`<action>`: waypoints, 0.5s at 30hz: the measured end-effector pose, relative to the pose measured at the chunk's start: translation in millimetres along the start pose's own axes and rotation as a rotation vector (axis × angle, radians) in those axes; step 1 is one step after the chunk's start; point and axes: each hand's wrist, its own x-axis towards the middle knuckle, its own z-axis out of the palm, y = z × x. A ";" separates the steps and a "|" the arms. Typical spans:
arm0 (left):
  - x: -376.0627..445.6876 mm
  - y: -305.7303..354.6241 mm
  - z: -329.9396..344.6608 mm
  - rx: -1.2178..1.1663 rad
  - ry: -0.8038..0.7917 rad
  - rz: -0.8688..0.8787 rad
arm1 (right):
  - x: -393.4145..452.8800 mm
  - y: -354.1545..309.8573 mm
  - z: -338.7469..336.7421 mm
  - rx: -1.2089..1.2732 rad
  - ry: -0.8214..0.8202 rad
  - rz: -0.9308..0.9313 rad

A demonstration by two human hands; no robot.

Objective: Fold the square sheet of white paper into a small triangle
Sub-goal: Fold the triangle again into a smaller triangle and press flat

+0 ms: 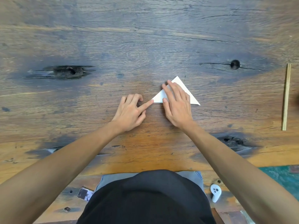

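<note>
The white paper folded into a flat triangle [191,96] lies on the worn wooden tabletop [145,46] under the flat, spread right hand [177,107] (left hand [129,112], mostly curled, touches its left corner with one fingertip).

Big weathered wooden table [145,38]: rough grain, cracks, dark knots, matt grey-brown up top, warmer orange near edge. White folded paper triangle [192,97]: smooth, matt, crisp edges. Pale wooden stick [286,97]: plain, unfinished look. Small white plastic controller [215,192]: smooth, slight sheen. Black cloth top [150,199]: soft matt.
</note>
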 end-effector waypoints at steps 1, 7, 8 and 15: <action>-0.1 0.7 0.6 0.006 -0.002 -0.004 | -0.9 5.3 0.9 -0.039 -0.023 0.020; -2.8 4.1 2.1 0.084 -0.023 0.000 | -6.6 34.9 5.7 -0.146 -0.109 0.062; -3.6 5.1 2.2 0.098 -0.028 -0.007 | -8.3 38.1 6.2 -0.148 -0.111 0.061; -6.8 12.6 0.5 0.132 -0.069 -0.048 | -39.8 64.0 3.0 -0.169 -0.119 0.073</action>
